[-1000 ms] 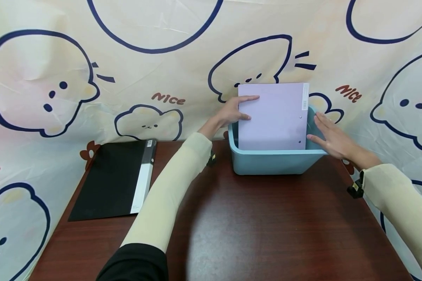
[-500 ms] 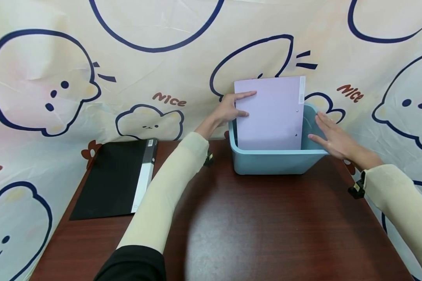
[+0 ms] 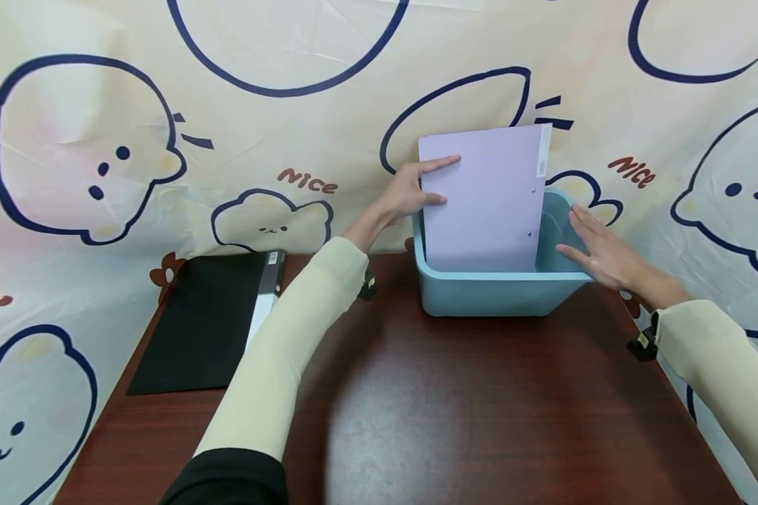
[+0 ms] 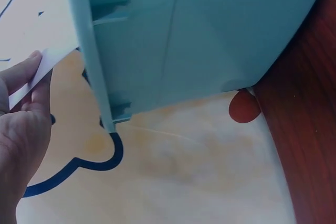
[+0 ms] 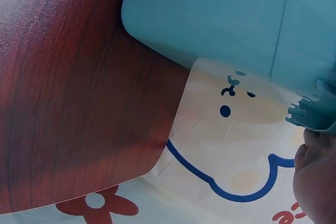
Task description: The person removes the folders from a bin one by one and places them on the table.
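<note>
A light purple folder (image 3: 486, 203) with a white label strip stands slightly tilted in a light blue plastic bin (image 3: 493, 294), its lower part behind the front rim. My left hand (image 3: 410, 189) pinches the folder's left edge, thumb and index finger lying over its front. In the left wrist view, the folder's pale edge (image 4: 50, 59) shows between thumb and fingers beside the bin's rim. My right hand (image 3: 606, 256) rests at the bin's right rim with its fingers extended. Only part of that hand (image 5: 317, 177) appears in the right wrist view, against the rim.
A black folder (image 3: 196, 322) with a grey and white spine lies at the left of the dark wooden table (image 3: 480, 414), partly covered by my left sleeve. A cartoon-printed cloth (image 3: 278, 133) hangs right behind the bin and along both sides of the table.
The purple folder has risen a little in the bin and leaned slightly, its top shifting up along with my left hand. My right hand has stayed at the rim.
</note>
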`<state>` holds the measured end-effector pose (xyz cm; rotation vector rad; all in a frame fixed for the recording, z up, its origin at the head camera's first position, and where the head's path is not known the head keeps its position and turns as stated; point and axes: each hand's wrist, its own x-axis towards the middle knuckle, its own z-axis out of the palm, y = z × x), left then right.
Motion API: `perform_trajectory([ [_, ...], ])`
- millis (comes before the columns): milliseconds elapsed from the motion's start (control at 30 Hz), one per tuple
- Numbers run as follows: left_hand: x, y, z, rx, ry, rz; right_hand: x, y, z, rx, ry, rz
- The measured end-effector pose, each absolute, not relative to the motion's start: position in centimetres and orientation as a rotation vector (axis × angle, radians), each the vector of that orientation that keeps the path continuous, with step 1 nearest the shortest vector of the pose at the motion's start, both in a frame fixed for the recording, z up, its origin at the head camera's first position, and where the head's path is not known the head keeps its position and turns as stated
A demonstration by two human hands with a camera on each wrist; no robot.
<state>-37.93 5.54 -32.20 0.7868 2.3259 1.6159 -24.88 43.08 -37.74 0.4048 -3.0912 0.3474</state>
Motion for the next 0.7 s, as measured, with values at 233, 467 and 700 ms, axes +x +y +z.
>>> perform_trajectory([
  [233, -35.8, 4.5, -29.6, 0.834, 2.312, 1.639, -24.9, 43.0, -37.7, 0.398, -3.096, 0.347],
  [467, -34.7, 3.3, -27.6, 0.884, 2.258, 1.732, -24.9, 43.1, -37.8, 0.380, -3.105, 0.350],
  [700, -34.6, 2.1, -26.1, 0.956, 2.227, 1.854, -25.0, 43.1, -37.7, 0.377, -3.112, 0.358],
])
